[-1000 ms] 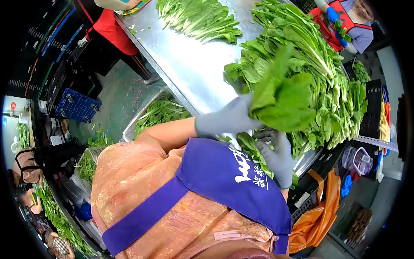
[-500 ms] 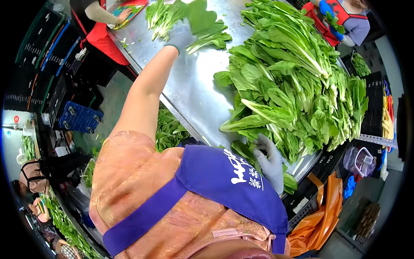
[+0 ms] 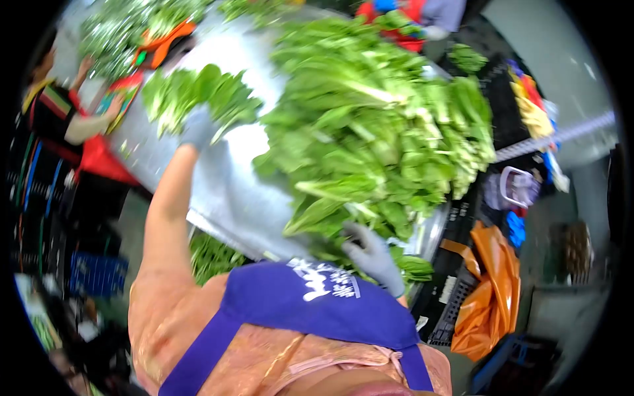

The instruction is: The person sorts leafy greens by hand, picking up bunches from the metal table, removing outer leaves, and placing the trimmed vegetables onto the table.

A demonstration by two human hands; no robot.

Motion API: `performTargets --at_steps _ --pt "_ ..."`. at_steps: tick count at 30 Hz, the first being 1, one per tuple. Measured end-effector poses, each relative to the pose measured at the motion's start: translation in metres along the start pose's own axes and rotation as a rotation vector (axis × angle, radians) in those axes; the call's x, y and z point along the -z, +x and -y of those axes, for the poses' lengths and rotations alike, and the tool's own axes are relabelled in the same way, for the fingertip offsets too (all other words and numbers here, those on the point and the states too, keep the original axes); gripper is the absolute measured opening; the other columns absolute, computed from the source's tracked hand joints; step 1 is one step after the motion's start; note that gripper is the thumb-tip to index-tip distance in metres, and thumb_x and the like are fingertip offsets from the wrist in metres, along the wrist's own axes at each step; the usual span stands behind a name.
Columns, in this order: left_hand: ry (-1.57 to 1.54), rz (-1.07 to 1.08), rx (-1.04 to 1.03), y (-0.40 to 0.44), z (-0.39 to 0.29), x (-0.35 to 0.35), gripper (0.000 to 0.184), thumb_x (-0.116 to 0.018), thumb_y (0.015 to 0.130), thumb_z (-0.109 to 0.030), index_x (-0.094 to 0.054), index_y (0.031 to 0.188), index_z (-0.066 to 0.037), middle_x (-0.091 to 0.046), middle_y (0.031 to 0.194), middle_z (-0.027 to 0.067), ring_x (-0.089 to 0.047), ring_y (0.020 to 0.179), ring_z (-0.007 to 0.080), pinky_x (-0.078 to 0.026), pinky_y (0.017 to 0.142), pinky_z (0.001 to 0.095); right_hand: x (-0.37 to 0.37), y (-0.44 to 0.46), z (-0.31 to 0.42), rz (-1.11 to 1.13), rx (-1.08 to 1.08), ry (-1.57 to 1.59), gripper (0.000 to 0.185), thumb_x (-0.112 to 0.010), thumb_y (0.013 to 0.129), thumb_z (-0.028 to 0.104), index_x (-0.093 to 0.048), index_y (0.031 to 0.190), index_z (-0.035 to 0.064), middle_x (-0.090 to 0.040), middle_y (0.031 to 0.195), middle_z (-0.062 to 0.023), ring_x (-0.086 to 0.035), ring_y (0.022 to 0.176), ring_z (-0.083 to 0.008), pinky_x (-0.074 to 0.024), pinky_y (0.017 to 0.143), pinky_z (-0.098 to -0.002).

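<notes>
My left hand (image 3: 198,129), in a grey glove and blurred, reaches out to a smaller bunch of leafy greens (image 3: 175,99) on the metal table (image 3: 241,198). Its fingers are hidden among the leaves, so its grip cannot be made out. Close to the purple apron (image 3: 330,313), my right hand (image 3: 371,254), also gloved in grey, has its fingers loosely curved and apart at the near edge of a large heap of greens (image 3: 370,132). Nothing shows held in it.
A co-worker's hand (image 3: 115,105) rests on a colourful item at the left. Another person in a red apron (image 3: 413,13) stands beyond the heap. Greens (image 3: 211,257) lie below the table edge. An orange plastic sheet (image 3: 489,290) and black crates (image 3: 429,290) are at the right.
My left hand carried a leafy bunch from near my right hand to the far-left greens. My right hand stays by the heap's near edge. The view has turned, moving the heap leftward in the picture.
</notes>
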State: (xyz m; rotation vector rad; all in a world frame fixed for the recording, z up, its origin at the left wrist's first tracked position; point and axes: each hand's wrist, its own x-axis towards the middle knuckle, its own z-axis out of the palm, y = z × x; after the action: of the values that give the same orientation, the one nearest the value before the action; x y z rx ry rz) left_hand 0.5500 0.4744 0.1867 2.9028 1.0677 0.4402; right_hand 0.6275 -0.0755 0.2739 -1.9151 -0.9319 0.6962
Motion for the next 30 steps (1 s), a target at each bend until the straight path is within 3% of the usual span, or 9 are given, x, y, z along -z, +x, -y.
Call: performTargets --at_steps 2,4,11,15,16,18,21,26,30 --pt "0.072 0.031 0.109 0.000 -0.001 0.010 0.059 -0.073 0.078 -0.044 -0.061 0.119 -0.003 -0.061 0.115 0.0220 -0.061 0.106 0.0378 -0.050 0.090 0.0478 0.002 0.000 0.005 0.017 -0.022 0.070 0.050 -0.066 0.088 0.018 -0.054 0.133 0.0006 -0.065 0.116 -0.0159 -0.065 0.097 -0.0220 -0.0523 0.086 -0.0337" --pt "0.112 0.052 0.169 -0.007 -0.008 0.032 0.051 -0.072 0.080 -0.043 -0.063 0.113 -0.004 -0.062 0.113 0.0208 -0.061 0.104 0.0374 -0.050 0.089 0.0475 0.003 -0.001 0.007 0.007 -0.016 0.052 0.050 -0.065 0.089 0.018 -0.053 0.134 0.0000 -0.064 0.116 -0.0156 -0.065 0.096 -0.0209 -0.0517 0.085 -0.0325" --pt "-0.148 -0.180 0.054 -0.058 -0.016 0.041 0.045 -0.072 0.082 -0.039 -0.065 0.110 -0.005 -0.063 0.114 0.0177 -0.061 0.104 0.0355 -0.050 0.088 0.0471 -0.003 -0.003 0.005 0.044 0.011 0.049 0.050 -0.065 0.092 0.021 -0.052 0.134 -0.0028 -0.065 0.116 -0.0160 -0.065 0.100 -0.0223 -0.0511 0.090 -0.0346" --pt "-0.302 -0.068 0.071 -0.087 -0.026 0.023 0.036 -0.075 0.082 -0.033 -0.068 0.102 -0.004 -0.067 0.100 0.0176 -0.064 0.096 0.0355 -0.051 0.084 0.0441 -0.005 -0.001 0.004 0.088 0.040 -0.033 0.048 -0.063 0.091 0.024 -0.054 0.131 -0.0010 -0.066 0.113 -0.0144 -0.065 0.100 -0.0233 -0.0513 0.091 -0.0355" --pt "-0.331 -0.226 -0.100 -0.100 -0.025 0.011 0.031 -0.073 0.084 -0.032 -0.068 0.099 -0.005 -0.067 0.093 0.0164 -0.064 0.092 0.0358 -0.051 0.081 0.0443 -0.005 0.000 0.008 0.091 -0.009 -0.089 0.047 -0.064 0.089 0.020 -0.055 0.130 -0.0011 -0.064 0.117 -0.0176 -0.065 0.102 -0.0254 -0.0513 0.091 -0.0362" --pt "-0.501 -0.059 -0.123 -0.115 -0.048 0.033 0.025 -0.069 0.088 -0.028 -0.068 0.098 -0.006 -0.068 0.099 0.0157 -0.063 0.093 0.0360 -0.051 0.082 0.0442 -0.008 -0.003 0.008 0.054 -0.030 -0.072 0.047 -0.064 0.088 0.018 -0.055 0.129 -0.0012 -0.064 0.114 -0.0169 -0.064 0.103 -0.0243 -0.0508 0.091 -0.0352" --pt "-0.411 0.256 -0.033 -0.122 -0.069 0.036 0.025 -0.061 0.086 -0.024 -0.067 0.105 -0.009 -0.068 0.104 0.0154 -0.063 0.102 0.0343 -0.049 0.090 0.0442 -0.015 -0.003 0.004 0.074 -0.052 0.121 0.048 -0.064 0.089 0.017 -0.053 0.132 -0.0017 -0.063 0.114 -0.0150 -0.063 0.102 -0.0222 -0.0503 0.090 -0.0330" --pt "-0.401 0.260 -0.121 -0.108 -0.081 -0.012 0.031 -0.062 0.086 -0.027 -0.066 0.111 -0.010 -0.067 0.109 0.0168 -0.063 0.105 0.0338 -0.049 0.094 0.0414 -0.021 -0.006 0.001 0.130 -0.081 0.179 0.052 -0.064 0.091 0.017 -0.050 0.135 -0.0046 -0.062 0.115 -0.0152 -0.062 0.098 -0.0206 -0.0492 0.089 -0.0324" --pt "-0.340 0.215 -0.010 -0.057 -0.069 -0.039 0.036 -0.062 0.085 -0.030 -0.065 0.114 -0.009 -0.066 0.114 0.0197 -0.063 0.107 0.0349 -0.050 0.094 0.0436 -0.019 -0.006 -0.003 0.097 -0.058 0.198 0.049 -0.064 0.090 0.015 -0.052 0.134 -0.0027 -0.063 0.116 -0.0152 -0.064 0.096 -0.0221 -0.0504 0.088 -0.0333"
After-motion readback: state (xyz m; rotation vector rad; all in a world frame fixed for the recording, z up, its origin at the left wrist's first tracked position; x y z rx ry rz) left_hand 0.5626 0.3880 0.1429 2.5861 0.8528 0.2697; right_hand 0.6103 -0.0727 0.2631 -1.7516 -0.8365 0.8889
